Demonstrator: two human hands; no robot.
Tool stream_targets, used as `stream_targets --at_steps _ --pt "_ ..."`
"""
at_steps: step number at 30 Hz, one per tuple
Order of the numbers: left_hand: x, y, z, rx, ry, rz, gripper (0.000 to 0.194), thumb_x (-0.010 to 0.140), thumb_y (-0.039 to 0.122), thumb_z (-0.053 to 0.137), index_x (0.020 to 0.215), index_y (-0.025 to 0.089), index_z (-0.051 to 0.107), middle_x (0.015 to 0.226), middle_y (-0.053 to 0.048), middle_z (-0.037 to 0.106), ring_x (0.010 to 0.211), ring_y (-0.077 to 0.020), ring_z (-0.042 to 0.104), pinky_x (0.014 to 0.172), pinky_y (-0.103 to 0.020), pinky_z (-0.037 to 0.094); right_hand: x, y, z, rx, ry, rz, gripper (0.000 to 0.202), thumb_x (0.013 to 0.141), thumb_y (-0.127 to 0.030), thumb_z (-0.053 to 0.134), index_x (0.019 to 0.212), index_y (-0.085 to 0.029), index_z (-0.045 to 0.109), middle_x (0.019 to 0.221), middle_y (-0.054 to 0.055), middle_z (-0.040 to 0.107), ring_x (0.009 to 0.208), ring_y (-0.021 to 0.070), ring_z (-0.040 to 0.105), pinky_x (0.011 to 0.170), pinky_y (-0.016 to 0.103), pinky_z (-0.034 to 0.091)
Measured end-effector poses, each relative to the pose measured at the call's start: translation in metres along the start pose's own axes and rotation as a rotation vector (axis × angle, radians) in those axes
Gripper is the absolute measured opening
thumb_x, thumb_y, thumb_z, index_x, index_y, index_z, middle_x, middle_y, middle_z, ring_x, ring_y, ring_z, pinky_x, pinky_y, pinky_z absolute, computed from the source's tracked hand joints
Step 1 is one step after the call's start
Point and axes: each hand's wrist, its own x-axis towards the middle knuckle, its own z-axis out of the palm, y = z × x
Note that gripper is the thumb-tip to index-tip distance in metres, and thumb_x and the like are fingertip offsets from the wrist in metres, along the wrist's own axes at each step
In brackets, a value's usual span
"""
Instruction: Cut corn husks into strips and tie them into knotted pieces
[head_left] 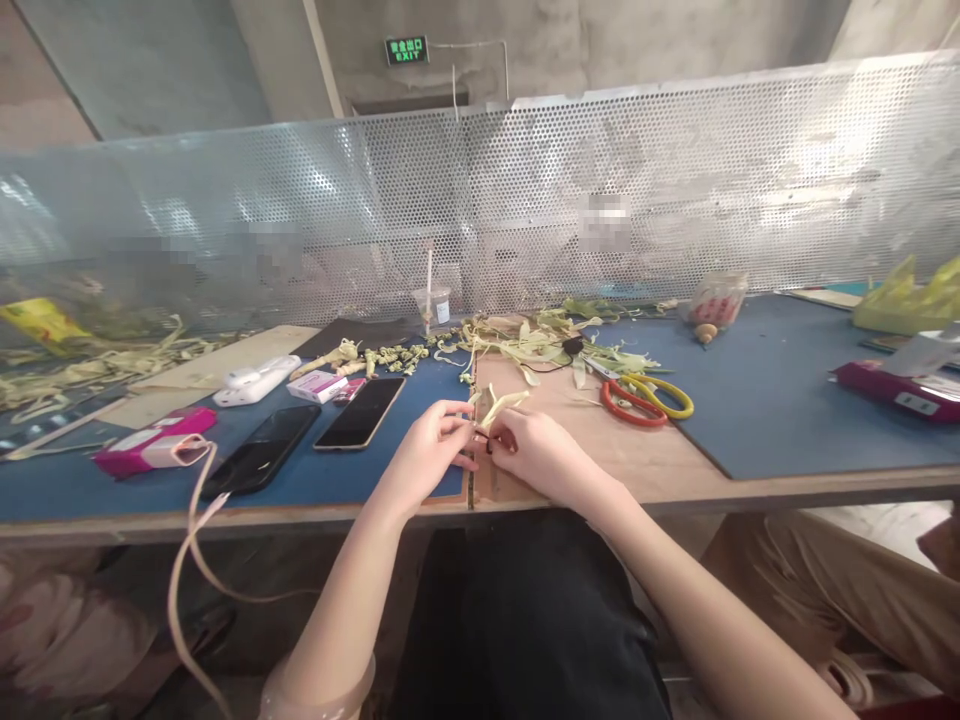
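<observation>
A small sprig of pale yellow-green leaves [501,405], apparently artificial, stands up between my hands near the table's front edge. My left hand [431,445] closes its fingertips around the base of the sprig; its lower fingers are partly bent. From the other side, my right hand [536,445] pinches at the same base. A thin dark strip [489,441] shows between the fingertips; whether it is tape or wire I cannot tell. The stem is mostly hidden by my fingers. Beyond my hands lies a heap of similar loose leaves [525,340].
Right of my hands lie red-handled scissors [634,403] and a yellow-handled pair [664,395]. To the left are a phone [360,413], a black phone [264,450], a cable [187,540] and a white device [256,379]. Behind stand a plastic cup [436,308] and a perforated metal screen [637,180].
</observation>
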Motion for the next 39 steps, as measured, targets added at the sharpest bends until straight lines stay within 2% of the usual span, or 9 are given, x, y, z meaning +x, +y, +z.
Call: stream_targets --at_steps 5,10,15,21,26,39 --pt "-0.008 -0.004 0.001 0.205 0.047 0.166 0.028 0.079 0.033 0.053 0.103 0.02 0.05 0.104 -0.006 0.057 0.069 -0.012 0.061 0.062 -0.027 0.05 0.0 0.005 0.0 0.233 0.014 0.075 0.005 0.072 -0.018 0.054 0.069 -0.015 0.057 0.058 -0.002 0.053 0.052 0.0087 0.045 0.05 0.02 0.031" --pt "-0.016 -0.001 0.008 0.503 0.116 0.345 0.018 0.08 0.028 0.052 0.095 0.021 0.059 0.092 -0.003 0.058 0.075 -0.0131 0.058 0.066 -0.024 0.046 -0.003 0.005 0.0 0.295 0.063 0.156 0.007 0.068 -0.016 0.054 0.072 -0.014 0.059 0.063 -0.001 0.057 0.057 0.0101 0.047 0.054 0.021 0.034" --pt "-0.015 -0.003 0.01 0.648 0.158 0.451 0.025 0.08 0.027 0.051 0.103 0.022 0.062 0.09 -0.004 0.055 0.083 -0.015 0.056 0.072 -0.026 0.045 -0.006 0.007 0.0 0.335 0.039 0.139 0.008 0.068 -0.015 0.052 0.072 -0.015 0.059 0.061 -0.002 0.055 0.055 0.0096 0.045 0.053 0.021 0.034" --pt "-0.013 -0.006 0.011 0.689 0.151 0.463 0.025 0.08 0.023 0.051 0.101 0.021 0.065 0.088 -0.004 0.054 0.081 -0.0144 0.055 0.073 -0.025 0.045 -0.008 0.009 0.001 0.368 0.041 0.086 0.012 0.07 -0.015 0.053 0.078 -0.014 0.062 0.061 -0.002 0.055 0.055 0.009 0.044 0.053 0.021 0.033" --pt "-0.01 -0.007 0.01 0.693 0.164 0.433 0.02 0.079 0.022 0.052 0.091 0.02 0.068 0.086 -0.003 0.056 0.078 -0.0141 0.056 0.072 -0.025 0.045 -0.008 0.007 0.0 0.399 0.055 0.084 0.011 0.071 -0.016 0.054 0.079 -0.014 0.062 0.062 -0.002 0.055 0.057 0.0091 0.044 0.054 0.021 0.034" --pt "-0.01 -0.004 0.004 0.566 0.041 0.302 0.013 0.077 0.022 0.051 0.082 0.017 0.062 0.088 -0.002 0.056 0.078 -0.0142 0.056 0.071 -0.024 0.043 -0.01 0.006 -0.001 0.41 0.051 0.055 0.01 0.071 -0.015 0.053 0.076 -0.015 0.06 0.062 -0.003 0.053 0.056 0.0089 0.044 0.054 0.021 0.034"
